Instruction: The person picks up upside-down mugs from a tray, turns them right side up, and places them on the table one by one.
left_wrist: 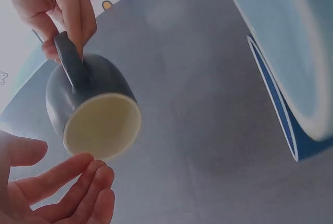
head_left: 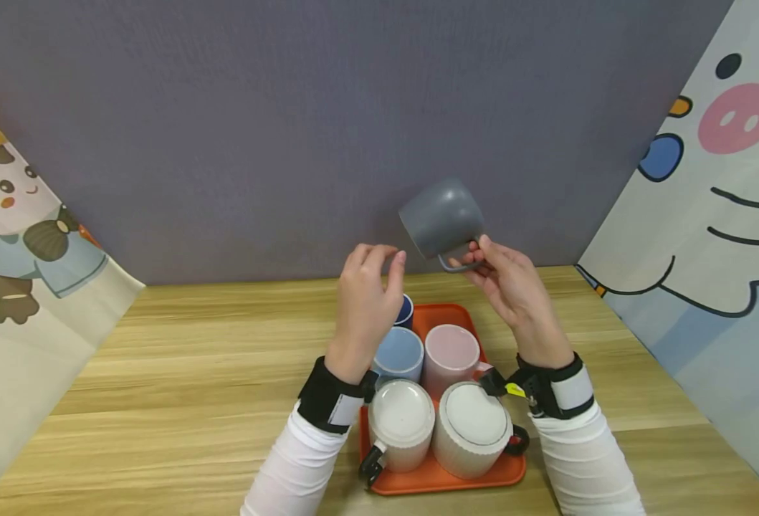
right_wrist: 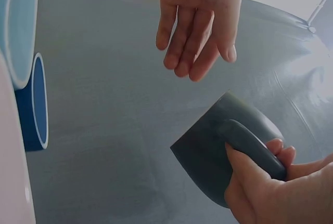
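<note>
A dark grey mug (head_left: 444,217) with a cream inside is held in the air by my right hand (head_left: 514,297), which grips its handle (right_wrist: 255,148). The mug is tilted, its mouth facing left toward my other hand. My left hand (head_left: 368,301) is raised beside it with relaxed fingers and nothing in them. In the left wrist view the left fingertips (left_wrist: 104,177) are close to the mug's rim. Below both hands stands an orange tray (head_left: 446,485) with several mugs, among them a light blue mug (head_left: 398,352) and a pink mug (head_left: 451,349).
Two white mugs, one on the left (head_left: 401,416) and one on the right (head_left: 472,426), sit bottom up at the tray's near end, with dark handles. A dark blue mug (head_left: 406,312) is partly hidden behind my left hand. A grey wall (head_left: 276,143) rises behind the wooden table (head_left: 192,387).
</note>
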Motion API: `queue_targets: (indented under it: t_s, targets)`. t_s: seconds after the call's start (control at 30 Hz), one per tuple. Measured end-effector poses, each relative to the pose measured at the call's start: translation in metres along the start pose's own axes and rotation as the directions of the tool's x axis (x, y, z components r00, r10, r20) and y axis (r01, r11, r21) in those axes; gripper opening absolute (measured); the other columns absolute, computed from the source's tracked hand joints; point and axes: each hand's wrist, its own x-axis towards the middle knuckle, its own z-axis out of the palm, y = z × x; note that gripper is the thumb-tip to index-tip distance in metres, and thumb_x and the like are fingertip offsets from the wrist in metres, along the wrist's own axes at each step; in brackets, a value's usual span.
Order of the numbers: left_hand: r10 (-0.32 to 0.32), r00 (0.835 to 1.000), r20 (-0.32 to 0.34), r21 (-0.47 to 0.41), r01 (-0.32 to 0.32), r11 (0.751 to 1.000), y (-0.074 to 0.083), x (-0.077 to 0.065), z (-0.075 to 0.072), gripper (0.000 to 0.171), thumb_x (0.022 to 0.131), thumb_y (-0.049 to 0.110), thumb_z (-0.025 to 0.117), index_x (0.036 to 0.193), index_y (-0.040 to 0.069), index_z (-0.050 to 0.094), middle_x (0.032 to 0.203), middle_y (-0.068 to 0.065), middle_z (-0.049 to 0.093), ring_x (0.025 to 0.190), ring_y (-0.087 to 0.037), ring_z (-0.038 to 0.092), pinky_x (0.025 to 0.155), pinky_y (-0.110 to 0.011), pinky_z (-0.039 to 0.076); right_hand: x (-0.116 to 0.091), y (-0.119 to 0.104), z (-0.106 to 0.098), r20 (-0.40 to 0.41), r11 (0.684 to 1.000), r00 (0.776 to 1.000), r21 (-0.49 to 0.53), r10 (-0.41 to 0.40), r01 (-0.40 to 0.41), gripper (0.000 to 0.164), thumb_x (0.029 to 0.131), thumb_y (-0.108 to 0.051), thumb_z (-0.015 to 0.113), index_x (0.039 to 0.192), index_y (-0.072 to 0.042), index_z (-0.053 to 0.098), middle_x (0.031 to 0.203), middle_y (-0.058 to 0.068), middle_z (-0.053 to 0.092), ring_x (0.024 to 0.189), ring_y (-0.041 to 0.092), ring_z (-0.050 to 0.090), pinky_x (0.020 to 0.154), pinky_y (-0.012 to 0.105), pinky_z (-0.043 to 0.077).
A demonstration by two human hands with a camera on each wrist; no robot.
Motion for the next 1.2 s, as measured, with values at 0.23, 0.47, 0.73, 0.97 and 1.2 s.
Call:
queue_targets:
  t_s: [0.23, 0.47, 0.73, 0.97, 1.2]
  targets:
    - [-0.006, 1.000, -0.007, -0.007, 0.006, 1.000, 0.007, 0.001, 0.001, 0.024, 0.095, 0.020, 0.056, 0.094, 0.001, 0.070, 0.086, -0.011, 0.064, 0.081, -0.024, 0.060, 0.073, -0.034, 0.050, 0.000, 0.000, 0.007, 0.000, 0.997, 1.000, 0.072, -0.031, 0.031, 0.021, 0.096, -0.019, 0.052, 0.089, -0.001, 0.060, 0.085, 0.004, 0.054, 0.081, 0.012, 0.057, 0.083, 0.023, 0.053]
    - [-0.008, 1.000, 0.000, -0.038, 0.008, 0.999, 0.013, 0.002, 0.003, 0.025, 0.095, 0.021, 0.056, 0.091, 0.002, 0.071, 0.083, -0.009, 0.063, 0.077, -0.022, 0.060, 0.069, -0.032, 0.049, 0.000, 0.001, 0.012, -0.013, 0.993, 0.999, 0.112, -0.035, 0.036, 0.020, 0.096, -0.019, 0.052, 0.089, -0.002, 0.059, 0.086, 0.004, 0.053, 0.081, 0.012, 0.056, 0.085, 0.025, 0.053]
    - [-0.021, 1.000, 0.019, -0.064, 0.022, 0.998, 0.021, 0.003, 0.000, 0.025, 0.096, 0.022, 0.056, 0.090, 0.003, 0.071, 0.082, -0.008, 0.063, 0.077, -0.019, 0.060, 0.069, -0.031, 0.050, -0.005, -0.001, 0.018, -0.006, 0.986, 0.999, 0.163, -0.034, 0.035, 0.020, 0.097, -0.018, 0.051, 0.088, -0.001, 0.059, 0.082, 0.003, 0.050, 0.080, 0.012, 0.054, 0.085, 0.027, 0.054]
    - [-0.045, 0.998, 0.035, -0.074, 0.047, 0.996, 0.026, 0.003, 0.001, 0.028, 0.097, 0.024, 0.054, 0.089, 0.002, 0.070, 0.083, -0.009, 0.063, 0.078, -0.020, 0.060, 0.071, -0.031, 0.050, -0.008, -0.001, 0.023, 0.001, 0.982, 0.999, 0.186, -0.041, 0.040, 0.021, 0.097, -0.018, 0.051, 0.087, -0.002, 0.058, 0.079, 0.002, 0.052, 0.078, 0.011, 0.056, 0.086, 0.028, 0.053]
    - [-0.088, 0.994, 0.056, -0.073, 0.092, 0.993, 0.030, 0.002, 0.002, 0.029, 0.097, 0.025, 0.053, 0.089, 0.002, 0.070, 0.082, -0.009, 0.063, 0.076, -0.020, 0.061, 0.069, -0.030, 0.051, -0.008, 0.000, 0.029, -0.003, 0.978, 0.997, 0.197, -0.076, 0.076, 0.023, 0.098, -0.018, 0.049, 0.085, -0.002, 0.060, 0.080, 0.003, 0.054, 0.078, 0.012, 0.058, 0.087, 0.029, 0.053]
